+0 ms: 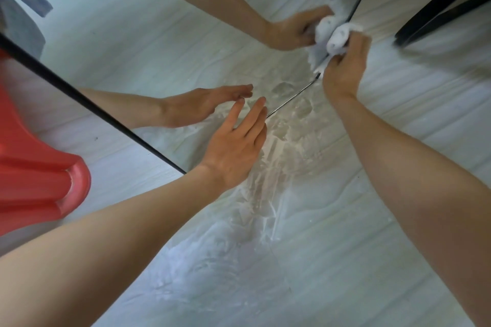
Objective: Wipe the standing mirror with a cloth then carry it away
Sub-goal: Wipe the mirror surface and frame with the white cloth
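Standing mirror (164, 42) sits low on the floor w/ right hand (345, 66) bunching white cloth (336, 38) onto its thin edge to wipe, left hand (236, 141) flat, fingers spread, prob. steadying the glass.

Right hand (345, 66) with white cloth (337, 37) against mirror (159, 42) edge, left hand (236, 146) flat.

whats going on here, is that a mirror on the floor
Yes. A person is wiping a black-framed standing mirror whose lower edge meets the pale floor. The right hand presses a bunched white cloth against that edge, while the left hand, open and flat, rests near the glass. White powdery residue streaks the floor in front. A red plastic stool stands at left.
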Available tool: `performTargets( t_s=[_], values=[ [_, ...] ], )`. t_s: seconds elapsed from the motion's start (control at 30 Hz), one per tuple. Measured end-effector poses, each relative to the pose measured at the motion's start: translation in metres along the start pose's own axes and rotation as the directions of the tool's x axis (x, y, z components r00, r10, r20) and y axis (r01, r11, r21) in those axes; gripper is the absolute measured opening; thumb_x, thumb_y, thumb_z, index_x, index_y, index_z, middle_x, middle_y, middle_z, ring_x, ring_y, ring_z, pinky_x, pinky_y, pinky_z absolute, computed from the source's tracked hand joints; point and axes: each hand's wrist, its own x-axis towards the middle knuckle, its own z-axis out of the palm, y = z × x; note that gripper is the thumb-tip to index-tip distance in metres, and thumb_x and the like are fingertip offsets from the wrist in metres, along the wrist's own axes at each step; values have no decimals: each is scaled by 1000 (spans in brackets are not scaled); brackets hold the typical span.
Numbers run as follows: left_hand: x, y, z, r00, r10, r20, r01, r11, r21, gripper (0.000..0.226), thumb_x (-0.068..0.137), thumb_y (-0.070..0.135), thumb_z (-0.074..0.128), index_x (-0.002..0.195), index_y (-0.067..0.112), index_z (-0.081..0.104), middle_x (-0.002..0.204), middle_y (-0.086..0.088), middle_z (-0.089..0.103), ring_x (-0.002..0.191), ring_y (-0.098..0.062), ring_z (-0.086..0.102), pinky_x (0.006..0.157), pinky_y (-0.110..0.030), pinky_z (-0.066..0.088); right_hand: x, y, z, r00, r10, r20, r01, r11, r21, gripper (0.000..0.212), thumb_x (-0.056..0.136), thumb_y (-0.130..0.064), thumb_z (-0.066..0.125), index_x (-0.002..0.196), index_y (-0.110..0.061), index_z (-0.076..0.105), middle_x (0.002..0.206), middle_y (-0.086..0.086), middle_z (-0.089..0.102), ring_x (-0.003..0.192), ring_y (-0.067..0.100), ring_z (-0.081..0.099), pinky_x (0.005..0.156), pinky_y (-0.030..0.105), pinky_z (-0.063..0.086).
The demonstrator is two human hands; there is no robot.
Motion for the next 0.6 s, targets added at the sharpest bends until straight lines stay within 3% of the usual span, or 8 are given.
performTargets(
  t_s=[0.03,0.1,0.13,0.23,0.33,0.4,0.47,0.6],
  values=[
    [0,0,0,1000,-3,0,3,1000,-6,60,95,34,28,143,1,14,154,-19,4,139,-39,-10,96,-57,-22,-7,10,2,983,18,180,3,993,-116,28,76,5,39,99,8,55,102,23,50,90,24,48,76,22,34],
    [0,1,0,1000,-3,8,3,1000,-16,60,95,33,28,143,1,13,154,-20,3,139,-39,-11,95,-57,-23,-26,34,1,814,100,572,122,933,-338,27,78,7,44,100,4,57,111,28,51,98,35,54,84,37,39],
    [0,1,-1,1000,1,11,-1,1000,-17,60,95,33,28,143,2,12,154,-20,2,139,-39,-12,95,-57,-24,-33,43,-3,780,97,618,167,920,-355,27,78,8,45,100,2,58,113,27,49,99,38,54,86,39,41],
    [-1,-1,0,1000,7,9,-7,1000,-15,60,94,34,29,143,2,14,154,-20,3,139,-39,-12,94,-56,-26,-29,39,-10,973,51,226,-3,978,-208,30,75,6,39,98,3,57,109,24,47,92,29,53,79,23,36],
    [-5,-2,2,1000,14,14,-13,1000,-11,60,94,34,29,142,2,15,154,-21,3,139,-39,-11,95,-56,-26,-8,16,-7,972,220,-79,-208,968,137,31,74,9,31,86,-13,49,97,8,40,83,15,46,70,8,33],
    [-7,-3,2,999,18,27,-17,1000,-12,59,95,33,28,142,2,14,153,-21,2,139,-40,-11,94,-56,-27,-15,2,2,967,255,-8,-246,940,236,30,75,10,31,86,-14,45,95,11,42,83,17,44,74,11,35],
    [-8,-2,2,999,18,35,-17,1000,-22,59,95,32,28,142,1,13,153,-21,1,138,-40,-12,93,-56,-28,-40,-2,13,950,218,225,-231,973,30,27,78,9,35,97,-3,51,100,24,52,90,28,50,75,25,35],
    [-10,-1,-2,1000,9,19,-8,999,-40,61,94,35,32,143,3,13,154,-19,5,139,-38,-9,92,-57,-25,-61,13,-3,755,147,639,-38,983,-181,18,77,4,49,91,-4,58,90,15,59,82,21,49,62,22,28]
  ],
)
